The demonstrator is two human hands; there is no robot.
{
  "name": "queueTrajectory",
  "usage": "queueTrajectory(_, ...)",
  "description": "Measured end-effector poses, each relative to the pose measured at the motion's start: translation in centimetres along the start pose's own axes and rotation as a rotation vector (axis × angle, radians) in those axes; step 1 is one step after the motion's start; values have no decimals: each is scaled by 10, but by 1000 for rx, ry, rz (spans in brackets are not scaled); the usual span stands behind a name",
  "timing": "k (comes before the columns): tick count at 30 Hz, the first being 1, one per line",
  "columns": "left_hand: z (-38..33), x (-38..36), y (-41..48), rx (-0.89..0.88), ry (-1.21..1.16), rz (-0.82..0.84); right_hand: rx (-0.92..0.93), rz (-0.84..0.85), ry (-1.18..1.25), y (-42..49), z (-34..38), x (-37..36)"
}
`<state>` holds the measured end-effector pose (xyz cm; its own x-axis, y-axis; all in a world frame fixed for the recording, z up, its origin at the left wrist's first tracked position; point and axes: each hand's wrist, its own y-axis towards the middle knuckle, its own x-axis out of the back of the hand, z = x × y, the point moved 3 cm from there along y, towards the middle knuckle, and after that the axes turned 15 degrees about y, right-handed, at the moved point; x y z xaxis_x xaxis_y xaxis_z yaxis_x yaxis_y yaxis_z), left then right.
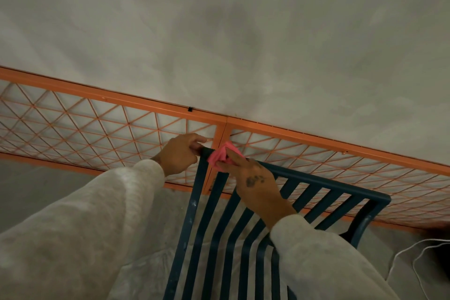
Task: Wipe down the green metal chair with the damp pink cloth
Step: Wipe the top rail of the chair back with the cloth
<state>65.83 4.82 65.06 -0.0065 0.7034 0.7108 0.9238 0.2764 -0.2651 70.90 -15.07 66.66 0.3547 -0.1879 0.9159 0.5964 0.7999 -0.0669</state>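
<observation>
While the left hand point(179, 153) curls closed around the top corner of the green metal chair point(323, 184), the right hand point(254, 178) pinches the bunched pink cloth point(219, 155) against the top rail just beside it, before an orange mesh fence point(97, 119) and grey wall point(243, 31).

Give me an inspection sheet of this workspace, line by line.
Surface: pale grey floor under the chair.
Job's things: dark green slatted metal chair; pink cloth bunched on its top rail at the left corner.
Clutter: nothing seen.
Hands: left hand grips the rail's corner; right hand presses the cloth onto the rail.
Cables: white cable on the floor at right.
Surroundings: orange wire-mesh panels against a mottled grey wall.
</observation>
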Motion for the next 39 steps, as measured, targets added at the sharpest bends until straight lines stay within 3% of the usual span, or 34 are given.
queueTrajectory(7, 5, -5, -10, 5, -90, -27, -87, -21, 47, -40, -54, 1)
queueTrajectory(15, 8, -11, -20, 32, -241, -8, -96, -109, 367, 22, 24, -12)
queueTrajectory(23, 0, -13, -17, 6, -2, -83, -259, 89, 446, 45, 37, 0)
queueTrajectory(28, -6, -14, -15, -23, 4, -167, -347, 35, 452, 12, -9, 14)
queueTrajectory(32, -12, -12, -14, -42, 96, -191, -429, -101, 391, -17, -35, 21)
queueTrajectory(39, -17, -7, -8, -43, 219, -219, -510, -139, 375, 6, 4, 1)
